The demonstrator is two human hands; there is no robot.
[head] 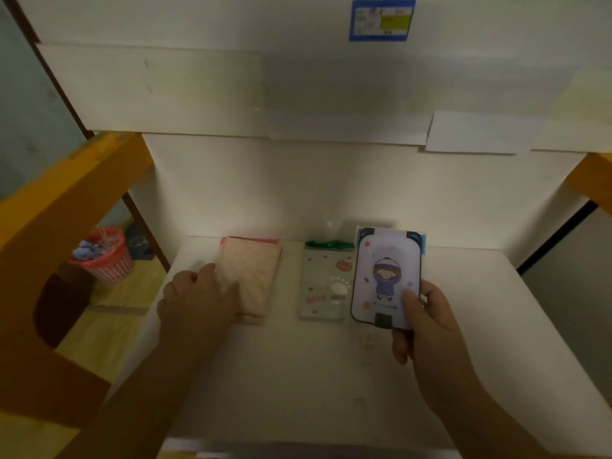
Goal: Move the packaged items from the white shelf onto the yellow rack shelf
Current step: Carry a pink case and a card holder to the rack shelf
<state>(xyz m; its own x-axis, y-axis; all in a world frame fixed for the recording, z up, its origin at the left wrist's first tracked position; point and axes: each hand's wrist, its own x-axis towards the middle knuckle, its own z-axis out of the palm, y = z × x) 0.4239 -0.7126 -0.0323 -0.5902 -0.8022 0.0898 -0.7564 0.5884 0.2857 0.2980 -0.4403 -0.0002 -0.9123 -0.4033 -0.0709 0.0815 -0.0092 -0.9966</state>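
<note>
Three packages: a pink packet [248, 279], a green-topped pouch [323, 283] and a cartoon card pack [385, 276] lie in a row across the white shelf [298, 376], left to right.
Pink packet: flat, pale pink with a darker pink strip along its far edge; it lies near the back of the shelf surface, left of centre.
Left hand [198, 298]: rests on the near left corner of the pink packet, fingers fairly straight and pointing away from the person; whether the thumb is tucked under the packet's edge cannot be told.
Green-topped pouch: clear, printed with small red and white motifs, dark green band at its far end; it lies flat, untouched, well apart from the pink packet and just beside the card pack.
Cartoon card pack: white face with dark rounded border and a drawing of a figure in a purple hat and coat; its near end is lifted toward the camera.
Right hand [427, 326]: pinches the near right part of the card pack, thumb on the printed face, fingers curled behind it.
Yellow rack frame [66, 207]: thick beams flank the shelf on the left and at the far right edge.
Blue-bordered label [382, 19]: stuck on the white panel above; its print is too blurred to read.
Red basket [104, 256]: stands on the floor beyond the left beam, holding bluish items.
</note>
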